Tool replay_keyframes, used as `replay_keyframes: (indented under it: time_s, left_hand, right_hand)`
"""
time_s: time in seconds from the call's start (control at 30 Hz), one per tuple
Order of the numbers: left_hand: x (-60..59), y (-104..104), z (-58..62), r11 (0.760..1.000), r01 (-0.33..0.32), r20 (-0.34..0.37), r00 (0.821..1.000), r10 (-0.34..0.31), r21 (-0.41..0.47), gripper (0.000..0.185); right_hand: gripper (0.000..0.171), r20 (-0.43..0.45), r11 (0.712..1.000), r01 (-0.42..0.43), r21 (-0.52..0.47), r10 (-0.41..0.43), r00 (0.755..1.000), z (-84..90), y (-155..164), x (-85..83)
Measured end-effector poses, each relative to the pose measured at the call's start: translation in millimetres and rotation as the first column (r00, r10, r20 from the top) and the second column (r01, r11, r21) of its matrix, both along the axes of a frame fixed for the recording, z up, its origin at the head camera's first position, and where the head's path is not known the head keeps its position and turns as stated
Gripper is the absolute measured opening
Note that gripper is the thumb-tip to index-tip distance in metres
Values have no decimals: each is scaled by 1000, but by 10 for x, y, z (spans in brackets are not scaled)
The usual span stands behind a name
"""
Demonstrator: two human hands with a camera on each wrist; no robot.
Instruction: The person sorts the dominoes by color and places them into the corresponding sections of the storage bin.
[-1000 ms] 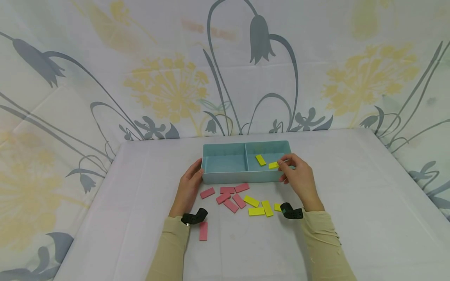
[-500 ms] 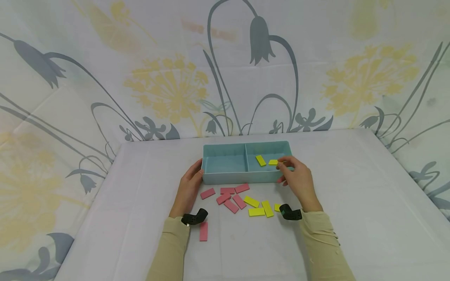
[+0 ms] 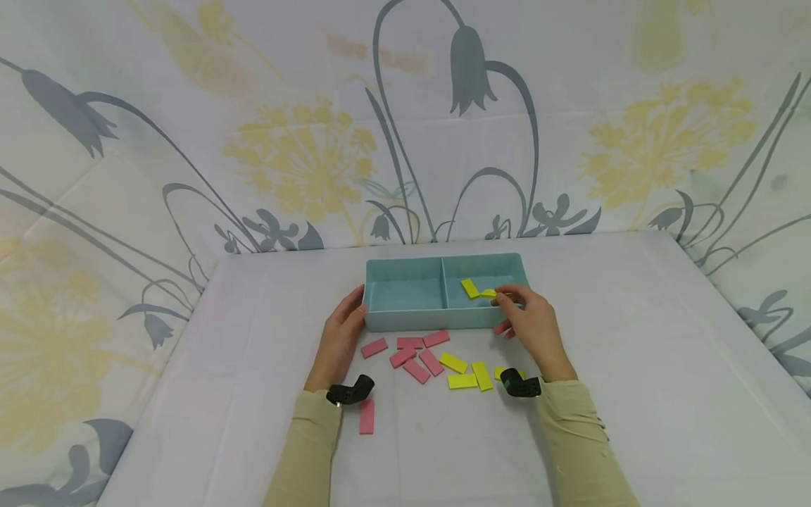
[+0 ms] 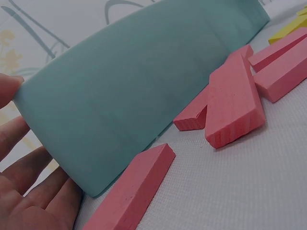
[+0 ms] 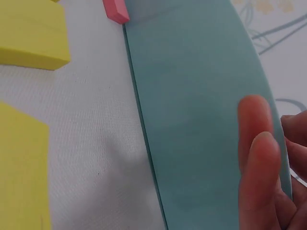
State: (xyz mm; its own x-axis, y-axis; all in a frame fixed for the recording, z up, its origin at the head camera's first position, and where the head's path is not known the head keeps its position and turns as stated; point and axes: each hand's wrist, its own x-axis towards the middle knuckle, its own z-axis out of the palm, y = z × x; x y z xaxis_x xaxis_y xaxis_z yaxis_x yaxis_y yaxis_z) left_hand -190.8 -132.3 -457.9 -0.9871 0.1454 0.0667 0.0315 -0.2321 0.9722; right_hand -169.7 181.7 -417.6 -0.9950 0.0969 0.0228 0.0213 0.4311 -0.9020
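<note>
A: What holds what here?

B: A teal tray (image 3: 405,318) sits on the white tabletop (image 3: 633,366), split by a wall into two compartments. The left compartment (image 3: 405,294) shows nothing but its floor. The right compartment (image 3: 507,271) holds two yellow blocks: one (image 3: 469,288) lies slanted near the divider, and the second block (image 3: 488,293) lies just beside it, at the person's fingertips.

A: And the hands?

B: The right hand (image 3: 531,324) reaches over the tray's near wall at its right end, thumb and forefinger curled together at the second block. Whether that grip actually pinches the block or only touches it, I cannot tell. In the right wrist view a finger (image 5: 259,158) hangs in front of the tray's outer wall. The left hand (image 3: 342,334) lies with straight fingers against the tray's left end, its grip open; the left wrist view shows the fingers (image 4: 29,177) pressed to the tray's corner.

A: What lies outside the tray?

B: In front of the tray's near wall, a cluster of pink blocks (image 3: 415,352) lies on the tabletop, some touching. To their right, still in front of the tray, lie more yellow ones (image 3: 465,372). One lone pink block (image 3: 366,416) lies farther from the tray, beside the left sleeve (image 3: 310,451).
</note>
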Motion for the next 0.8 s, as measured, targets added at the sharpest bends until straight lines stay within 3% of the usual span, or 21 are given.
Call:
replay_keyframes:
  time_s: [0.3, 0.8]
  left_hand:
    - [2, 1, 12, 1000, 8, -16, 1000, -8, 19, 52]
    - [9, -1, 22, 1000, 11, -10, 1000, -11, 22, 52]
  right_hand:
    - [37, 1, 997, -46, 61, 46, 999, -2, 25, 0]
    - [36, 17, 996, -56, 64, 55, 998, 22, 42, 6]
